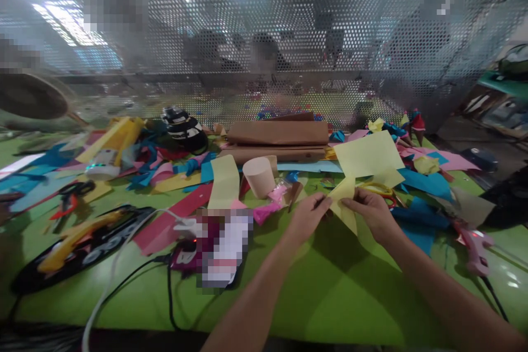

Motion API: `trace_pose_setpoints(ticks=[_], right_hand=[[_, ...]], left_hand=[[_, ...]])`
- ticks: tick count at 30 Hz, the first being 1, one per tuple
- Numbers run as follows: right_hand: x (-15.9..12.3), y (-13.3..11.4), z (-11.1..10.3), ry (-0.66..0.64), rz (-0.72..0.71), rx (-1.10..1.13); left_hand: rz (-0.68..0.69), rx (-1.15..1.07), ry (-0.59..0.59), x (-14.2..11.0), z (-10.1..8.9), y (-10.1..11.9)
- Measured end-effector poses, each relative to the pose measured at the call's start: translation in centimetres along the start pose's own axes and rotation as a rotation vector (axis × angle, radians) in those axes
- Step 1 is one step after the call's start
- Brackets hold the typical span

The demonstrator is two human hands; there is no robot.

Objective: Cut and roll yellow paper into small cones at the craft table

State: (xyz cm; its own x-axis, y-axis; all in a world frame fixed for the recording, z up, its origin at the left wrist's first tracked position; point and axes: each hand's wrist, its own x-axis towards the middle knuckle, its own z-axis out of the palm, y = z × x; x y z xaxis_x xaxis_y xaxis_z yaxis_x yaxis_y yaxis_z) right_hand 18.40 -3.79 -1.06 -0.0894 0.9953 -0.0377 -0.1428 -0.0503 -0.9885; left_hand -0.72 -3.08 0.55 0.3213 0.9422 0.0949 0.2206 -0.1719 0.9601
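Your two forearms come in from the lower edge and the lower right corner, angling inward until your hands nearly meet over the green table [325, 297]. Your left hand [306, 216] reaches up and to the right, fingers curled, its thumb and fingertips pinching the left side of a folded yellow paper [345, 198]. Your right hand [374, 216] comes from the other side, knuckles bent and thumb pointing left, closed on the right side of that same piece. The paper sits between your fingertips, with one pointed end hanging below them and another part rising above.

Just beyond it lies a larger yellow sheet [369, 155], and yellow-handled scissors [381, 190] lie behind your right hand. Left of your left hand are a bright pink twisted piece [264, 212] and a pale paper roll [259, 177]. Blue paper [416, 231] lies to the right of your right hand, with a pink glue gun [474, 247] farther right, near its dark cord.
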Motion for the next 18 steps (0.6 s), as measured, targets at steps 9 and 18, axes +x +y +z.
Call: trace_pose_setpoints(ticks=[9, 18], right_hand=[[-0.24, -0.85, 0.43, 0.077, -0.037, 0.065], [-0.09, -0.67, 0.0, 0.087, -0.122, -0.048]], left_hand=[[0.078, 0.26, -0.067, -0.15, -0.28, -0.04], [0.11, 0.252, -0.086, -0.02, -0.11, -0.32]])
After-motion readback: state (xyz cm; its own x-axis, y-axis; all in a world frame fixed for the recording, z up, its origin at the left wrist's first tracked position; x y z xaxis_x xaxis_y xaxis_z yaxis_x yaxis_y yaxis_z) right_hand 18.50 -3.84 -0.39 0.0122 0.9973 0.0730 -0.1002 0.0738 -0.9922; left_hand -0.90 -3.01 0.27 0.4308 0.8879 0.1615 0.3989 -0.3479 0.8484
